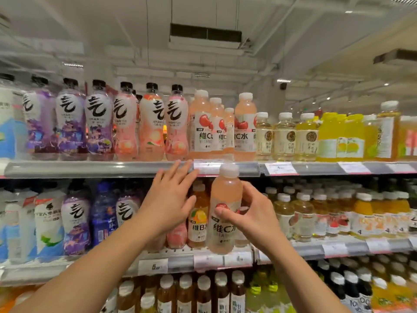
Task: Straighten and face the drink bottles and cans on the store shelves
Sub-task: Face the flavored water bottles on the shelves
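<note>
My right hand (249,213) grips a pink vitamin C bottle (224,199) with a white cap, held upright in front of the middle shelf, its label facing me. My left hand (172,195) is raised beside it with fingers spread and straight, fingertips near the top shelf's rail (90,169), holding nothing. On the top shelf stand matching pink vitamin C bottles (202,127), with a gap in their front row. An orange vitamin B bottle (199,218) stands on the middle shelf just behind my hands.
The top shelf carries purple and pink black-capped bottles (99,125) at left and pale yellow bottles (284,136) at right. The middle shelf (338,249) holds several white-capped juice bottles. Dark tea bottles (204,294) fill the lower shelf.
</note>
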